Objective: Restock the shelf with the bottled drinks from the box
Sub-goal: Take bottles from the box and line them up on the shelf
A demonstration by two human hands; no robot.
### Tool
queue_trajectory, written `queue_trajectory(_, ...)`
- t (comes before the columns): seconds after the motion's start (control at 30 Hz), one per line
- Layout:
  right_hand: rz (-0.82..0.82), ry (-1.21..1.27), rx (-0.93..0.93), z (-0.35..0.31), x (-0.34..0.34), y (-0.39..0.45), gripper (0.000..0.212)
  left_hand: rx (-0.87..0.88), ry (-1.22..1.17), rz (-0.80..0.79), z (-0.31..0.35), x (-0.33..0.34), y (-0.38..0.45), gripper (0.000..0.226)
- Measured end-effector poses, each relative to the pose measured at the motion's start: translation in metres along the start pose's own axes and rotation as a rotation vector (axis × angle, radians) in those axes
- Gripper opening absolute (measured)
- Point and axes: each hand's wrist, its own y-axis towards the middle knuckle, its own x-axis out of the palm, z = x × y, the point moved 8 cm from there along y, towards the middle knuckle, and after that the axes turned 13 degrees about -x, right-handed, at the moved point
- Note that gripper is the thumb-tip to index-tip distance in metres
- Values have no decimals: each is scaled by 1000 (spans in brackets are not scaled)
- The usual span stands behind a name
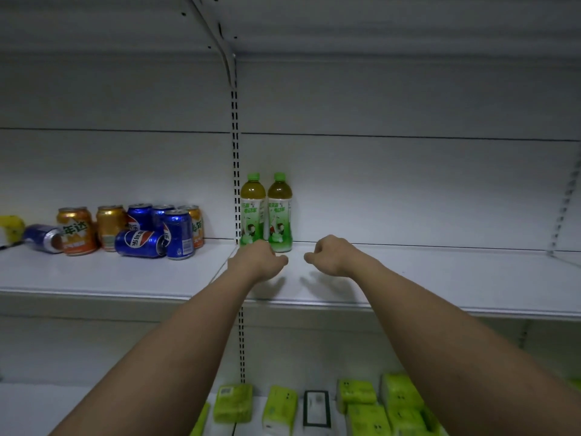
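Two green-capped bottles of tea stand upright side by side at the back of the white shelf (408, 278), the left bottle (252, 209) and the right bottle (279, 212) touching each other. My left hand (256, 261) hovers just in front of the left bottle's base, fingers loosely curled, holding nothing. My right hand (330, 254) is a little to the right of the bottles, also curled and empty. Neither hand touches a bottle. The box is out of view.
Several orange and blue soda cans (151, 231) crowd the shelf to the left, two lying on their sides. A slotted upright post (235, 152) runs behind the bottles. Green packets (377, 404) lie on the lower shelf. A yellow object (11, 228) sits at far left.
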Motion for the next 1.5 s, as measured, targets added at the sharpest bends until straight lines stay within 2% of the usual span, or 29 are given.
queue_trajectory(0.1, -16, -20, 12, 2, -9, -24, 44, 41, 0, -58, 10, 6, -22, 35)
queue_trajectory(0.23, -30, 15, 15, 5, -9, -55, 30, 85, 4, -85, 18, 18, -50, 35)
queue_trajectory(0.3, -35, 28, 4, 9, -1, -71, 31, 101, 40, -141, 18, 34, -64, 36)
queue_trajectory(0.43, -107, 28, -6, 26, 38, -106, 31, 133, 134, -222, 11, 66, -90, 40)
queue_trajectory(0.57, -182, 96, 9, 51, 94, -144, 28, 122, 94, -325, -14, 123, -120, 31)
queue_trajectory(0.6, -194, 149, 30, 59, 112, -156, 25, 101, 55, -361, -25, 144, -129, 27)
queue_trajectory(0.73, -225, 292, 142, 99, 190, -210, 13, -72, -93, -490, -89, 244, -171, 34)
queue_trajectory(0.83, -244, 365, 252, 135, 248, -260, 20, -202, -90, -563, -138, 313, -206, 44)
queue_trajectory(0.93, -312, 499, 416, 169, 300, -314, 27, -288, -129, -649, -170, 355, -240, 32)
queue_trajectory(1.1, -304, 536, 664, 224, 373, -405, 25, -510, -125, -659, -247, 413, -284, 41)
queue_trajectory(1.23, -402, 598, 667, 222, 420, -425, 21, -633, -56, -670, -295, 455, -305, 52)
queue_trajectory(1.37, -455, 642, 628, 216, 452, -408, 17, -604, -18, -709, -297, 479, -303, 67)
queue_trajectory(1.5, -438, 671, 637, 220, 478, -390, 21, -663, -11, -742, -301, 497, -300, 84)
